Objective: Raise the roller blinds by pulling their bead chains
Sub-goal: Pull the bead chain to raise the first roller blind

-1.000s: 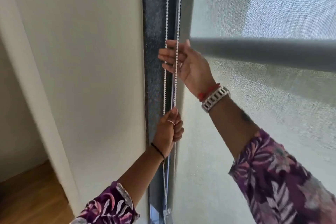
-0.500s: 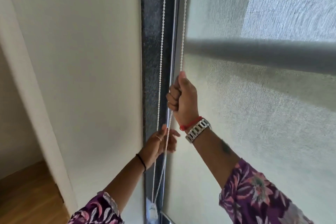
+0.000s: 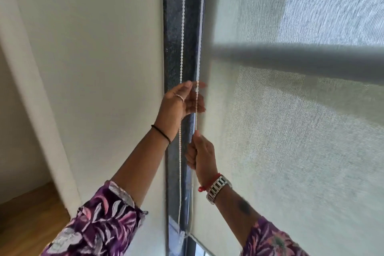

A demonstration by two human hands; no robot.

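Bead chain (image 3: pixel 182 27) vertical, right hand (image 3: pixel 200 156) gripping it, left hand (image 3: pixel 180 104) loosely open.

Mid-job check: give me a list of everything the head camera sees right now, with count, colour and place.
bead chain: one loop showing as two strands, white, hanging down the dark strip between wall and blind
roller blind: one, pale grey-green mesh, filling the right side; its bottom edge shows low, near the frame's lower edge
window frame strip: one, dark speckled, vertical, centre
wall: white, left of the strip
floor: wooden brown, bottom left corner
horizontal bar: one, grey, seen through the mesh, upper right
left hand: upper, fingers open around the right strand
right hand: lower, closed on that strand; silver watch on wrist
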